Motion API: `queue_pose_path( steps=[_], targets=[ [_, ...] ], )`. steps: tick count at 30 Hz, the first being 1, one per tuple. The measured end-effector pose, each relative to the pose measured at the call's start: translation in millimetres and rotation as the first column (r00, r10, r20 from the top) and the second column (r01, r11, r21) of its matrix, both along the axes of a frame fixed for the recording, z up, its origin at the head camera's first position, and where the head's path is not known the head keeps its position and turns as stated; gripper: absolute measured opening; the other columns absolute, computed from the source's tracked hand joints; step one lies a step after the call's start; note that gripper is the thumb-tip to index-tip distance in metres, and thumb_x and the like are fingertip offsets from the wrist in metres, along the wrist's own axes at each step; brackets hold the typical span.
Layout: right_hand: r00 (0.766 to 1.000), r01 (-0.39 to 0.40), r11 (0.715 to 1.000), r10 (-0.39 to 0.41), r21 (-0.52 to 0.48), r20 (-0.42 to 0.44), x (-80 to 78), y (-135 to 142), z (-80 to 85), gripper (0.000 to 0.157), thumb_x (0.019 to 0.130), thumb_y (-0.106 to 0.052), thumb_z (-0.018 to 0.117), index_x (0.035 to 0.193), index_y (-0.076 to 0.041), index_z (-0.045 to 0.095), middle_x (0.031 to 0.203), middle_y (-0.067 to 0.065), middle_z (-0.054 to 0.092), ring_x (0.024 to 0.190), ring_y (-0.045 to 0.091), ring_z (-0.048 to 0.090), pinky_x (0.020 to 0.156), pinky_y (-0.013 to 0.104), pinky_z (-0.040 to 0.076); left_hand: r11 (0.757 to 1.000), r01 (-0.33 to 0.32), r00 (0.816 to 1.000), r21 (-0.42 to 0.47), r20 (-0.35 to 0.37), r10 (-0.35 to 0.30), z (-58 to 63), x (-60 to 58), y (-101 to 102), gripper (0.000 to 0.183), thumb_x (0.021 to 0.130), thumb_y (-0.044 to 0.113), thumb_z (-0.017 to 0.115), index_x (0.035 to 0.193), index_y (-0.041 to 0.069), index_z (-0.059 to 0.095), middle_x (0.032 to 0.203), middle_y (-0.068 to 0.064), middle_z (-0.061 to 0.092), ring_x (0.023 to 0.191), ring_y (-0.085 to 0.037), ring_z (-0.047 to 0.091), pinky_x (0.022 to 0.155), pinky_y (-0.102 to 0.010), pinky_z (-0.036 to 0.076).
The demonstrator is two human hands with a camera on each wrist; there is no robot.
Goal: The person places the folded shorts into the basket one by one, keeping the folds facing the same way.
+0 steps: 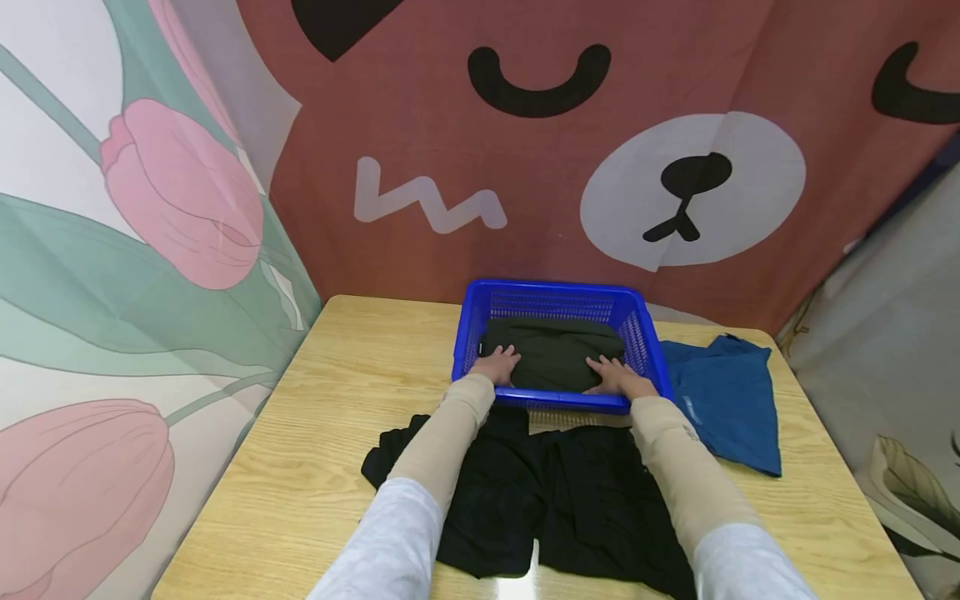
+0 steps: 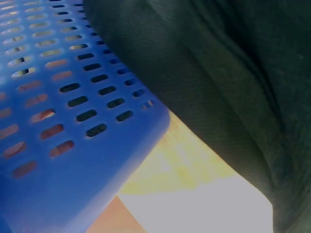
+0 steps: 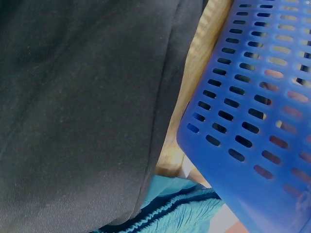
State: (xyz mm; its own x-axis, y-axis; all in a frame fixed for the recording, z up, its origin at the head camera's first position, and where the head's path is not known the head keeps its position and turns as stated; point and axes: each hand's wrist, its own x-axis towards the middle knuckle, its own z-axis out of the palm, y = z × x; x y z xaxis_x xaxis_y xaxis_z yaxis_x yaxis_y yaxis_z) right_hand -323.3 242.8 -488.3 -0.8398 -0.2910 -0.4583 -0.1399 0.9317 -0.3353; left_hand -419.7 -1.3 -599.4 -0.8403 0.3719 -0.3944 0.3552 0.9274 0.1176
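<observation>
In the head view, a folded dark green garment [image 1: 562,354] lies inside a blue plastic basket [image 1: 557,401]. My left hand [image 1: 497,365] rests on the left side of this garment with its fingers spread. On the right side, my right hand [image 1: 617,377] touches it, its fingers fanned out too. Black shorts [image 1: 495,508] lie spread on the table in front of the basket, beneath both forearms. The wrist views show the perforated basket wall [image 2: 82,111] and dark cloth [image 3: 87,116] up close, with neither hand visible there.
A blue garment [image 1: 731,408] lies on the wooden table [image 1: 300,467], right of the basket. Its elastic waistband [image 3: 170,211] shows in the right wrist view. Behind the table hangs a brown curtain [image 1: 540,233] with a bear print, and a tulip-print curtain [image 1: 180,192] hangs left.
</observation>
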Motion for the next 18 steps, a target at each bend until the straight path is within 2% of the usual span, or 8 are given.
queue_pose_path(
  steps=[4,7,9,13,18],
  targets=[
    [0.999,-0.005,0.999,0.003,-0.053,-0.034,-2.0,-0.9,0.5,0.073,0.089,-0.031,0.059,0.141,0.005,0.024,0.143,0.034,0.017,0.13,0.051,0.01,0.102,0.063,0.015,0.999,-0.04,0.997,-0.007,0.065,0.04,76.0,46.4,1.1,0.08,0.081,0.04,0.067,0.146,0.026,0.023,0.154,0.003,0.006,0.14,-0.017,0.005,0.104,-0.051,0.027],
    [0.996,-0.04,0.995,0.031,-0.093,-0.088,-3.1,0.5,0.1,0.066,0.09,-0.027,0.057,0.138,0.008,0.029,0.14,0.035,0.022,0.129,0.051,0.017,0.102,0.059,0.02,0.999,-0.049,0.998,0.021,0.042,0.048,102.8,68.1,0.6,0.073,0.084,0.036,0.065,0.145,0.021,0.028,0.153,-0.004,0.01,0.139,-0.022,0.012,0.104,-0.049,0.027],
    [0.989,-0.064,0.992,0.049,-0.113,-0.137,-3.5,1.7,0.9,0.063,0.09,-0.025,0.057,0.136,0.01,0.033,0.138,0.036,0.027,0.127,0.051,0.023,0.102,0.057,0.024,0.996,-0.063,0.998,0.07,0.012,0.062,111.5,76.3,-1.3,0.069,0.085,0.034,0.065,0.143,0.018,0.032,0.153,-0.008,0.013,0.138,-0.025,0.016,0.104,-0.048,0.029],
    [0.975,-0.069,0.987,0.036,-0.147,-0.217,-2.3,4.2,4.2,0.057,0.091,-0.023,0.056,0.133,0.011,0.038,0.135,0.035,0.033,0.125,0.049,0.029,0.101,0.056,0.027,0.98,-0.08,0.995,0.184,-0.046,0.09,117.2,82.3,-5.9,0.058,0.087,0.03,0.063,0.138,0.013,0.042,0.151,-0.013,0.019,0.136,-0.029,0.022,0.104,-0.043,0.031],
    [0.956,-0.081,0.98,0.025,-0.179,-0.291,2.8,6.7,7.7,0.053,0.091,-0.022,0.055,0.13,0.011,0.042,0.133,0.034,0.038,0.123,0.048,0.033,0.099,0.055,0.029,0.965,-0.016,0.992,0.26,-0.119,0.049,117.9,83.6,-11.1,0.044,0.091,0.026,0.057,0.13,0.008,0.051,0.138,-0.012,0.043,0.128,-0.025,0.038,0.102,-0.036,0.035]
  ],
)
